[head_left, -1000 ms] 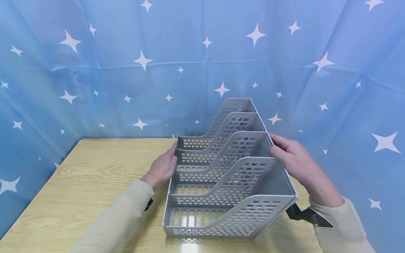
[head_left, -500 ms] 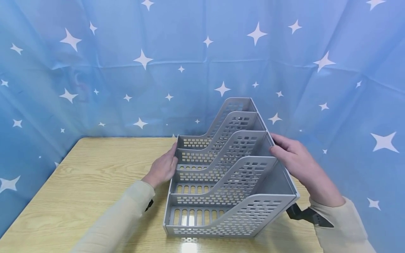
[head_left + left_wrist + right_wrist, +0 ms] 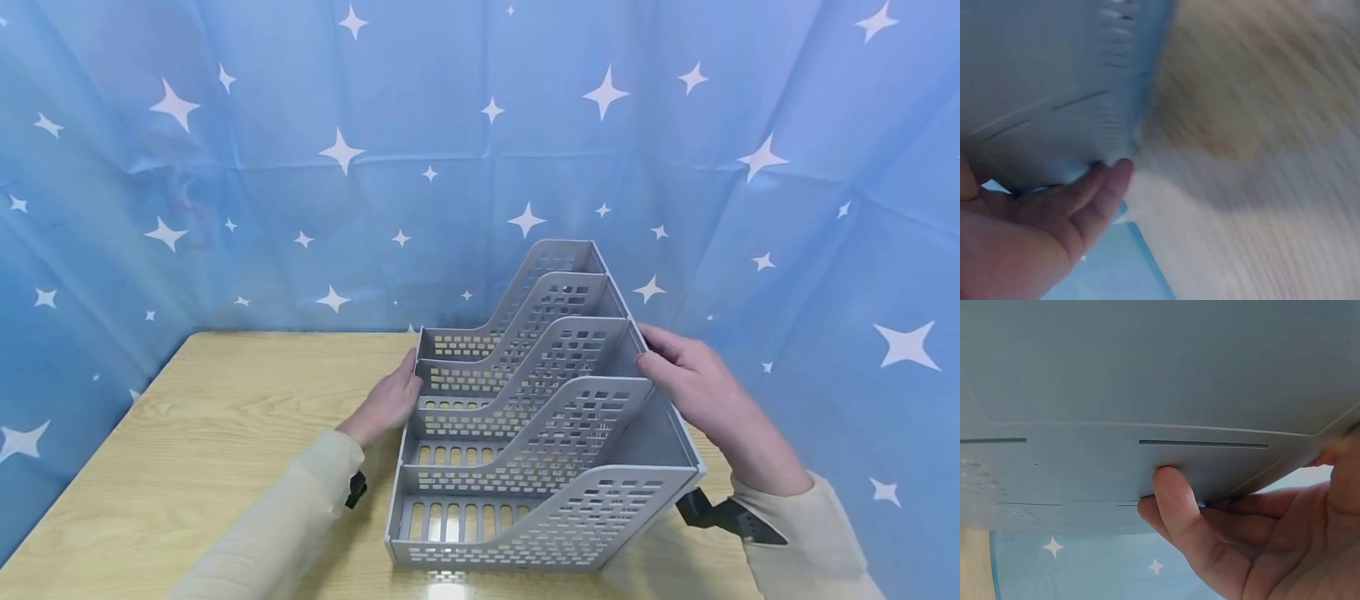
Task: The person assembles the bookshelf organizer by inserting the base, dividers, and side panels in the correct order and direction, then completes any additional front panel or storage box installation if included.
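Observation:
A grey plastic file organizer (image 3: pixel 525 471) with several slanted compartments stands on the wooden table, its tall back toward the right. At its low left wall, my left hand (image 3: pixel 384 404) rests against the outer face. The left wrist view shows fairly straight fingers (image 3: pixel 1100 197) touching the panel near its lower edge. On the other side, my right hand (image 3: pixel 693 379) holds the tall back wall. Its thumb lies at the top edge, while fingers (image 3: pixel 1179 500) press the outer face in the right wrist view. No papers or files show inside the compartments.
The wooden table (image 3: pixel 225 417) extends to the left of the organizer. A blue curtain with white stars (image 3: pixel 450 125) hangs behind it and along both sides. Dark straps (image 3: pixel 723 515) sit at the sleeve cuffs.
The organizer and both hands keep their places on the table. The whole head view has shifted slightly downward in the frame as the camera tilted.

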Demonstrator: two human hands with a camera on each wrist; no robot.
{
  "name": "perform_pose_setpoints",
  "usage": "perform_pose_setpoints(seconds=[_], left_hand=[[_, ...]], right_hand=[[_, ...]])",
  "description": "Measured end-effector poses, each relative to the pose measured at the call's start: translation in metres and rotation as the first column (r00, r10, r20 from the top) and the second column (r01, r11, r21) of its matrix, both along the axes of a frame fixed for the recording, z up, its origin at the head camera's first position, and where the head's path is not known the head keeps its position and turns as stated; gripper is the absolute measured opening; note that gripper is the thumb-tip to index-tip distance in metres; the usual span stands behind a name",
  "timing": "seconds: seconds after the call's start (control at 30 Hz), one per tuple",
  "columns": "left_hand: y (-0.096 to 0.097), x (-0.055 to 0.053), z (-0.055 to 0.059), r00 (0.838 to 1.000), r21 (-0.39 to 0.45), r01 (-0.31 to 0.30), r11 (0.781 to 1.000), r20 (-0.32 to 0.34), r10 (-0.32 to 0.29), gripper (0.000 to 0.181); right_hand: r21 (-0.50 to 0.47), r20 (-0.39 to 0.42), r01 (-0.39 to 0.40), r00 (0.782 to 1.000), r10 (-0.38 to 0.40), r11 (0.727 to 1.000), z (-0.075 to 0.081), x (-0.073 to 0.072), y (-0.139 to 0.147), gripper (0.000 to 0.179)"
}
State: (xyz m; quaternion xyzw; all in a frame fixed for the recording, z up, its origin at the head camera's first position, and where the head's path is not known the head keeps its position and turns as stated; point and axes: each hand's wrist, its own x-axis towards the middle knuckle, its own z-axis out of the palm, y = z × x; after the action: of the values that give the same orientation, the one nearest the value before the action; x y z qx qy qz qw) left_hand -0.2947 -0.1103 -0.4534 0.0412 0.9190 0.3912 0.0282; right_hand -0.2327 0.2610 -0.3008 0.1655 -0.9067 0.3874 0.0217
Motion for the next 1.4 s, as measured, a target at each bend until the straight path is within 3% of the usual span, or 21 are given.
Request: perform_pose_setpoints(seconds=[0.13, 0.3, 0.43, 0.6, 0.7, 0.77, 0.87, 1.0, 1.1, 1.2, 1.3, 1.4], left_hand=[[0.011, 0.001, 0.004, 1.000, 0.016, -0.018, 1.000, 0.015, 0.018, 0.072], [0.020, 0.002, 0.003, 0.997, -0.131, -0.043, 0.990, -0.067, 0.035, 0.075], [0.022, 0.005, 0.005, 0.998, -0.164, -0.043, 0.985, -0.061, 0.033, 0.077], [0.018, 0.008, 0.007, 0.998, -0.074, -0.029, 0.997, -0.050, 0.026, 0.080], [0.015, 0.009, 0.003, 0.999, 0.028, -0.019, 0.999, -0.032, 0.020, 0.078], [0.012, 0.008, -0.003, 1.000, 0.127, -0.018, 0.992, -0.003, 0.018, 0.076], [0.007, 0.007, -0.013, 0.999, 0.268, -0.024, 0.963, 0.041, 0.014, 0.070], [0.000, 0.006, -0.021, 0.999, 0.322, -0.007, 0.947, 0.049, -0.009, 0.068], [0.000, 0.006, -0.022, 1.000, 0.296, 0.003, 0.955, 0.013, -0.007, 0.069], [0.000, 0.005, -0.023, 0.998, 0.232, 0.008, 0.973, -0.063, 0.007, 0.074], [-0.005, 0.006, -0.029, 0.987, 0.090, 0.017, 0.996, -0.163, -0.002, 0.071], [-0.019, 0.008, -0.035, 0.966, -0.092, 0.033, 0.995, -0.253, -0.055, 0.062]], right_hand=[[0.009, -0.027, 0.003, 1.000, -0.002, 1.000, 0.001, 0.000, 0.000, 0.050], [0.017, -0.052, 0.004, 0.999, -0.003, 1.000, 0.004, 0.002, 0.002, 0.049], [0.015, -0.050, 0.015, 0.999, -0.014, 1.000, 0.006, 0.005, 0.005, 0.050], [-0.007, -0.039, 0.021, 0.999, -0.021, 1.000, 0.009, 0.008, 0.005, 0.050], [-0.007, -0.039, 0.018, 0.999, -0.019, 1.000, 0.009, 0.008, 0.003, 0.049], [0.007, -0.037, 0.015, 0.999, -0.014, 1.000, 0.009, 0.008, 0.003, 0.049], [0.017, -0.041, -0.006, 0.999, 0.007, 1.000, 0.008, 0.004, 0.004, 0.048], [-0.012, -0.032, -0.046, 0.998, 0.045, 0.999, 0.009, -0.006, 0.007, 0.047], [0.012, -0.036, -0.046, 0.998, 0.047, 0.999, 0.011, -0.017, 0.010, 0.047], [0.079, -0.036, -0.050, 0.998, 0.053, 0.996, 0.016, -0.031, 0.015, 0.046], [0.151, 0.014, -0.066, 0.998, 0.064, 0.986, 0.025, -0.048, 0.019, 0.048], [0.260, 0.065, -0.061, 0.997, 0.045, 0.964, 0.037, -0.066, 0.023, 0.053]])
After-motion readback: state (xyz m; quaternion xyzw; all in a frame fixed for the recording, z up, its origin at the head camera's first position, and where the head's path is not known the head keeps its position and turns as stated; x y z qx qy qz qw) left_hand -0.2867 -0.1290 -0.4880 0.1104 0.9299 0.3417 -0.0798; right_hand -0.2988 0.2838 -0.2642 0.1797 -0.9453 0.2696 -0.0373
